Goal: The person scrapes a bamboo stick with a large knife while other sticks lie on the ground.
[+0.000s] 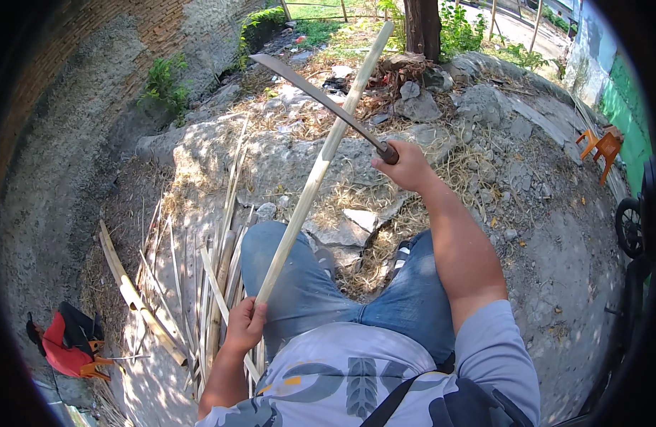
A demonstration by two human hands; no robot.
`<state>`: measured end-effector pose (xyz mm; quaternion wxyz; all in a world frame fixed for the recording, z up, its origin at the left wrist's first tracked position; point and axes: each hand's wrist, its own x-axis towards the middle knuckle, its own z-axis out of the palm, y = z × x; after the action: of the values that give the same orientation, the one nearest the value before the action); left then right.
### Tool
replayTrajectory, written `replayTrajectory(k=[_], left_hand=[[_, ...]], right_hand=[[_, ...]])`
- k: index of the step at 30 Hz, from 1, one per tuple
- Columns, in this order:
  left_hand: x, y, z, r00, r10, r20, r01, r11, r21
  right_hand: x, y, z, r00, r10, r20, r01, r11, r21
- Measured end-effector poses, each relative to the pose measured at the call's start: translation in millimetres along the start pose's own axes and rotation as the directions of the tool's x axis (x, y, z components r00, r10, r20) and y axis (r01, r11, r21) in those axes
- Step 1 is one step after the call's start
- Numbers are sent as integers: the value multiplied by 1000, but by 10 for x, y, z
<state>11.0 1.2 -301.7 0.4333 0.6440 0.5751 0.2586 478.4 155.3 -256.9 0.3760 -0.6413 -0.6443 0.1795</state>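
My left hand (244,327) is closed around the lower end of a long pale bamboo strip (311,186), beside my left thigh. The strip slants up and away to the right, its far end reaching toward the tree. My right hand (405,168) grips the short dark handle of a machete (304,86). Its long, slightly curved blade points to the far left and passes over the upper part of the strip. Whether the blade touches the strip, I cannot tell.
Several split bamboo strips (177,267) and a thicker bamboo length (138,302) lie at left. Pale shavings (385,245) and broken rocks (418,107) cover the ground ahead. An orange chair (607,148) and a wheel (629,226) stand at right; red-black cloth (63,350) lies left.
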Motion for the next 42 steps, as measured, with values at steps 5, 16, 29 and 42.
replayTrajectory(k=[5, 16, 29, 42], left_hand=[[-115, -115, -43, 999, -46, 8, 46, 999, -2], [-240, -222, -132, 999, -41, 11, 40, 996, 79], [-243, -245, -182, 997, 71, -41, -59, 966, 251], [1, 97, -162, 884, 455, -105, -355, 802, 481]], right_hand=[[-33, 10, -6, 998, 16, -57, -9, 993, 122], [11, 96, 121, 996, 86, -26, -66, 893, 445], [18, 124, 152, 998, 47, 44, -62, 894, 445], [-13, -52, 136, 999, 24, 26, -31, 944, 329]])
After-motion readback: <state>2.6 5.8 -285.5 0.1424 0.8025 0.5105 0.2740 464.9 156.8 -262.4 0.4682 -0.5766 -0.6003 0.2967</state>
